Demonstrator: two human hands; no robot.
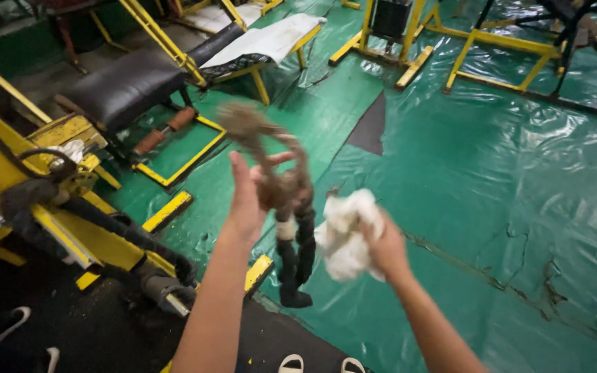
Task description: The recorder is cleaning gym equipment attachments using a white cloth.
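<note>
- At centre frame, above green sheeting [450, 179]: rope [291, 193] held up in left hand [247, 200], rag [345, 235] in right hand [381, 245].
- Left hand: partly closed, thumb and fingers pinched on rope just below its frayed tan loop; palm turned right.
- Right hand: closed in a fist round bunched white rag, touching or just beside rope's lower half; contact not certain.
- Rope: doubled, hanging straight down from grip; upper part tan and fuzzy, pale tape band at middle, lower ends sheathed in black.
- Handling, as judged: thick and moderately heavy, limp rather than stiff, rough enough not to slip; black ends likely smoother. Best hold near loop or at tape band, where both strands gather.
- Rag: soft, light, crumpled; any grasp holds.
- Left, near: yellow frame [70, 228] with black padded rollers. Left, far: black bench [126, 86]. Far: further yellow frames [499, 45], white cloth over one bench [264, 38].
- Near edge: sandal toes [319, 364] on dark mat [91, 331].
</note>
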